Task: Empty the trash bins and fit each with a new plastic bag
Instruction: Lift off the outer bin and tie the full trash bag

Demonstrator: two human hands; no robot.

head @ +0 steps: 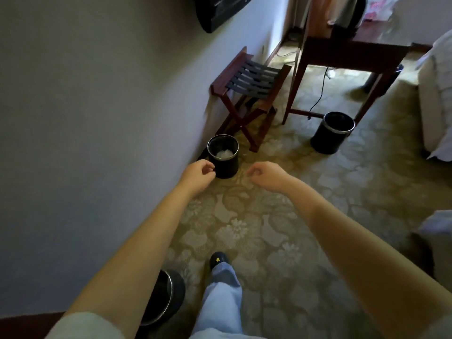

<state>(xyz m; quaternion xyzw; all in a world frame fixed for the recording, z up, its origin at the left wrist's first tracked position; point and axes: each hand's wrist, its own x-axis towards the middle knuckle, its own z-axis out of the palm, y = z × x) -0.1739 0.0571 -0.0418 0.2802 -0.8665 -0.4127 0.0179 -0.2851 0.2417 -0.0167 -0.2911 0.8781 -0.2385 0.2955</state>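
A black round bin point(226, 165) with a metal rim stands on the carpet by the wall, with white crumpled trash point(225, 154) in its bottom. My left hand point(198, 173) hovers just left of it, fingers loosely curled and holding nothing. My right hand point(265, 176) hangs to the bin's right, also curled and empty. A second black bin point(331, 134) stands by the table leg at the right; its inside looks dark. A third black bin point(168, 293) sits near my feet, partly hidden by my left forearm.
A folding wooden luggage rack point(247, 86) stands against the wall point(85, 118) behind the first bin. A dark wooden table point(347, 55) carries a kettle point(349, 13), with a black cable point(320, 94) hanging under it. A bed edge point(437, 94) lies at the right. The carpet is patterned.
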